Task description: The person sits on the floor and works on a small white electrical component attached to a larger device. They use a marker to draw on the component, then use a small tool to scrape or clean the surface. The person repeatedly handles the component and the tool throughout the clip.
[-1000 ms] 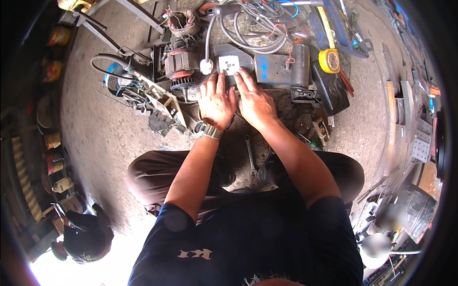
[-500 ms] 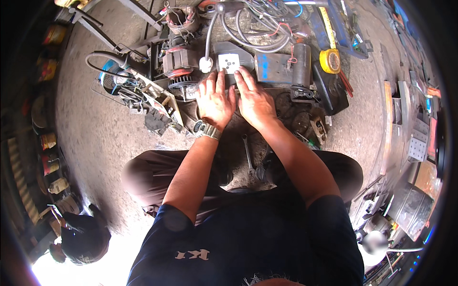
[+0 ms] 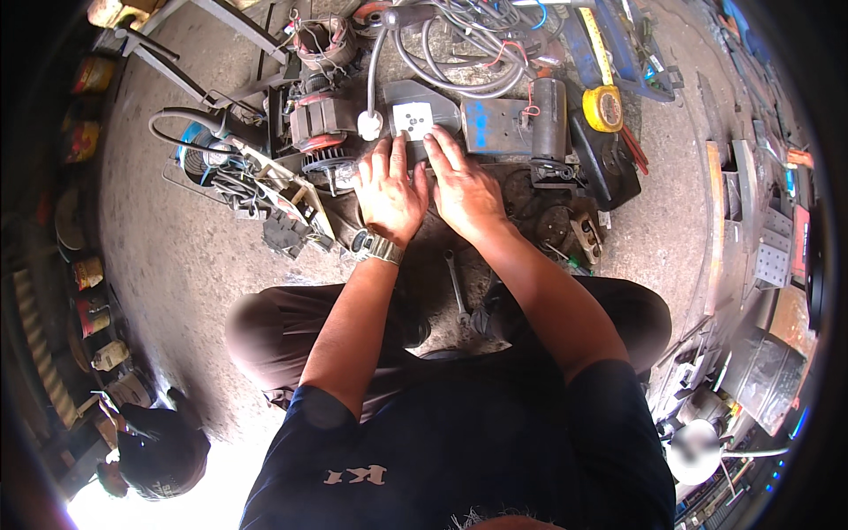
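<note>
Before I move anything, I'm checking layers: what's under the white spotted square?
A grey plate shows past the white square on its far and right sides. What is directly beneath is covered; the left hand and right hand partly hide the near edge.

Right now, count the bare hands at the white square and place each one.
2: the left hand at the lower left of the white square, the right hand at its lower right. Neither looks hidden.
</note>
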The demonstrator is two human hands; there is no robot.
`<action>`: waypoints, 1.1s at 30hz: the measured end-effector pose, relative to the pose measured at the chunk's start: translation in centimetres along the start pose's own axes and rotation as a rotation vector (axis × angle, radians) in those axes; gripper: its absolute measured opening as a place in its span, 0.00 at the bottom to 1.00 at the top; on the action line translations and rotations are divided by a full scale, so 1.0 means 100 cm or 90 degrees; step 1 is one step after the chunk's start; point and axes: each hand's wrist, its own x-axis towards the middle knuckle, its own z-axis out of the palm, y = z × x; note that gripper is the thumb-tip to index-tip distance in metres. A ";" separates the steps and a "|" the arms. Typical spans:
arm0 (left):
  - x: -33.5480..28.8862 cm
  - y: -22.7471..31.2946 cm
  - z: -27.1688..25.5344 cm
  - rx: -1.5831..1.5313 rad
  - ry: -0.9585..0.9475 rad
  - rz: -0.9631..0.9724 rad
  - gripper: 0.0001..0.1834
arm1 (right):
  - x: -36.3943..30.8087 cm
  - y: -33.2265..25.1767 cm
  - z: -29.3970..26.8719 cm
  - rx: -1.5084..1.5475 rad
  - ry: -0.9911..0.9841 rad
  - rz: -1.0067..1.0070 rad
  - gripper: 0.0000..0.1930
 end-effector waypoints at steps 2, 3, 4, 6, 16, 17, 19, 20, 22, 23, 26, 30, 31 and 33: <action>0.000 0.001 0.000 -0.003 0.002 0.001 0.32 | 0.000 0.000 0.000 0.001 0.000 0.001 0.30; 0.000 0.001 0.000 -0.005 0.003 0.001 0.32 | 0.000 0.000 0.000 0.002 -0.002 0.002 0.30; 0.000 0.000 0.000 -0.003 0.002 0.000 0.32 | 0.000 -0.001 -0.001 0.002 -0.004 0.004 0.30; 0.000 0.000 0.001 0.000 0.002 -0.001 0.32 | 0.000 0.000 -0.001 0.005 -0.002 0.002 0.29; -0.001 -0.001 0.001 -0.010 0.011 0.004 0.32 | 0.001 0.001 0.002 0.011 -0.006 0.004 0.35; 0.000 -0.001 0.001 -0.008 0.013 0.011 0.32 | 0.001 0.001 0.001 0.011 -0.023 0.011 0.38; 0.000 0.001 0.001 -0.032 0.013 0.004 0.31 | 0.001 0.002 0.003 0.013 -0.019 0.010 0.38; 0.000 0.000 0.000 -0.029 0.015 0.005 0.31 | 0.002 0.002 0.003 0.012 -0.022 0.010 0.38; 0.000 0.000 0.001 -0.026 0.016 0.008 0.31 | 0.002 0.002 0.003 0.011 -0.024 0.011 0.38; 0.000 0.000 0.001 -0.025 0.017 0.007 0.31 | 0.002 0.003 0.003 0.011 -0.024 0.011 0.38; -0.001 0.000 0.001 -0.026 0.015 0.002 0.31 | 0.002 0.002 0.002 0.008 -0.018 0.006 0.38; -0.001 -0.001 0.002 -0.035 0.011 -0.001 0.32 | 0.002 0.002 0.003 0.011 -0.012 0.001 0.38; -0.001 -0.001 0.002 -0.035 0.013 0.002 0.32 | 0.002 0.002 0.003 0.013 -0.017 0.005 0.38; -0.001 -0.001 0.002 -0.028 0.016 0.007 0.32 | 0.002 0.002 0.002 0.014 -0.026 0.012 0.38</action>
